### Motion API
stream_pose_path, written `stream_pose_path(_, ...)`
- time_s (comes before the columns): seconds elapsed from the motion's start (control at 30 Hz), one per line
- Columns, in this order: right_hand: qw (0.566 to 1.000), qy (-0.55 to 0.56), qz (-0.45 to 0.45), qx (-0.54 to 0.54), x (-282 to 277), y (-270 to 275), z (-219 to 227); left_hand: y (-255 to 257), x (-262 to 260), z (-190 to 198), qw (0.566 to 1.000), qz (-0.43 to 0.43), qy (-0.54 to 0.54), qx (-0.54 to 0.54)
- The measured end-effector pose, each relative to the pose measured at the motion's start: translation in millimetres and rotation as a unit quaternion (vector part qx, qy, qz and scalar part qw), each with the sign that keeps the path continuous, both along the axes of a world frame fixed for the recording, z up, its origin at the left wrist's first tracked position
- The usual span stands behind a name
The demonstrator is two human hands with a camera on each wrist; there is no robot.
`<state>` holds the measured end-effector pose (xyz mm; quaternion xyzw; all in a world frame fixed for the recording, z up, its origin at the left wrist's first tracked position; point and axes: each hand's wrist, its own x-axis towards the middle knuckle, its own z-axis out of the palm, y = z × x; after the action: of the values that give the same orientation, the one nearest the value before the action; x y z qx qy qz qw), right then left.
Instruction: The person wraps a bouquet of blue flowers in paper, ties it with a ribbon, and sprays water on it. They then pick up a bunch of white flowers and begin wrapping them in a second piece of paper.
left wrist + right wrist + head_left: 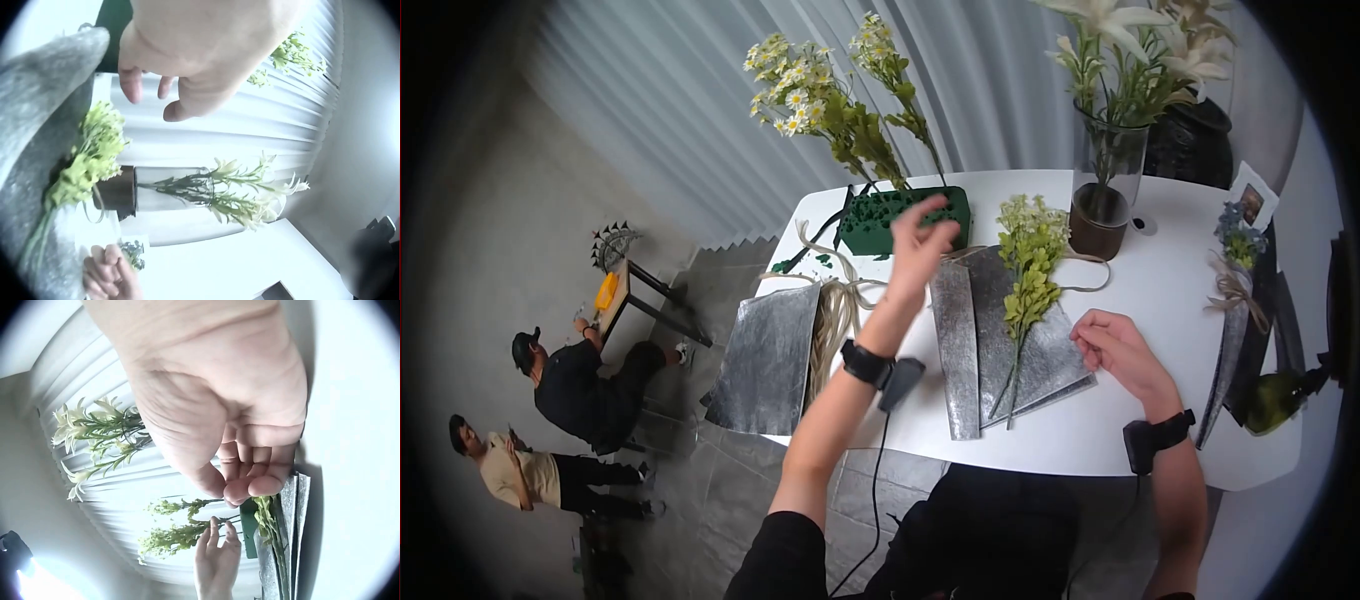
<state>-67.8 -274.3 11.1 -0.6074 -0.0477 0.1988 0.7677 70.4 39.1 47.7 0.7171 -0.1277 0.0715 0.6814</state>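
My left hand hovers in front of the green foam block, its fingers apart and holding nothing. White daisy stems stand upright in that block. Low over the table's right side, my right hand has loosely bent fingers, with nothing visible in them. Between the hands, a bunch of pale green flowers lies with its stems toward me on silver-grey wrapping sheets. The left wrist view also has this flower bunch, below the left hand.
Another grey sheet and raffia strands lie at the left. A glass vase of white lilies stands at the back right. A small wrapped blue bouquet lies at the right edge. Two people are off to the left.
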Motion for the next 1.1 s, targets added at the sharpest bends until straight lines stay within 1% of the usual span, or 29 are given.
stream_pose_path(0.07, 1.0, -0.007, 0.003, 0.0, 0, 0, 0, 8, 20, 12, 0.99, 0.115, -0.063, 0.054)
stream_pose_path(0.13, 1.0, -0.013, 0.007, 0.0, 1, -1, -1, 14, 32, 23, 0.973, 0.173, -0.102, 0.113)
stream_pose_path(0.17, 1.0, -0.019, 0.01, 0.0, 1, -1, -2, 15, 35, 24, 0.96, 0.189, -0.139, 0.154)
stream_pose_path(0.2, 1.0, -0.017, 0.01, 0.0, 1, -1, -1, 20, 44, 21, 0.96, 0.189, -0.136, 0.154)
stream_pose_path(0.27, 1.0, -0.019, 0.01, -0.008, 1, -1, 0, 29, 59, 12, 0.937, 0.182, -0.208, 0.214)
stream_pose_path(0.3, 1.0, -0.014, 0.013, -0.009, 2, -1, 0, 28, 59, 12, 0.929, 0.19, -0.244, 0.204)
stream_pose_path(0.33, 1.0, -0.012, 0.013, -0.013, 2, -1, -1, 27, 54, 15, 0.918, 0.195, -0.267, 0.219)
stream_pose_path(0.4, 1.0, -0.009, 0.015, -0.016, 2, 0, -2, 24, 51, 22, 0.913, 0.2, -0.28, 0.221)
stream_pose_path(0.53, 1.0, -0.009, 0.016, -0.023, 3, 1, -1, 21, 49, 34, 0.914, 0.207, -0.273, 0.217)
stream_pose_path(0.6, 1.0, -0.006, 0.015, -0.022, 3, 0, 1, 23, 49, 39, 0.902, 0.187, -0.314, 0.229)
stream_pose_path(0.63, 1.0, -0.013, 0.016, -0.021, 2, 0, 3, 23, 49, 40, 0.903, 0.185, -0.314, 0.227)
stream_pose_path(0.7, 1.0, -0.017, 0.009, -0.019, 0, 0, 4, 25, 50, 43, 0.889, 0.192, -0.328, 0.255)
stream_pose_path(0.73, 1.0, -0.02, 0.015, -0.018, 1, 0, 3, 25, 50, 44, 0.894, 0.207, -0.303, 0.256)
stream_pose_path(0.83, 0.999, -0.023, 0.019, -0.019, 2, -1, 3, 28, 56, 53, 0.876, 0.235, -0.354, 0.227)
stream_pose_path(0.93, 0.999, -0.018, 0.022, -0.025, 2, -1, 5, 31, 54, 70, 0.872, 0.246, -0.367, 0.21)
stream_pose_path(1.07, 0.999, -0.02, 0.025, -0.026, 2, -1, 2, 30, 39, 90, 0.867, 0.223, -0.401, 0.195)
stream_pose_path(1.1, 0.999, -0.019, 0.025, -0.025, 2, -1, 2, 29, 34, 94, 0.867, 0.206, -0.411, 0.194)
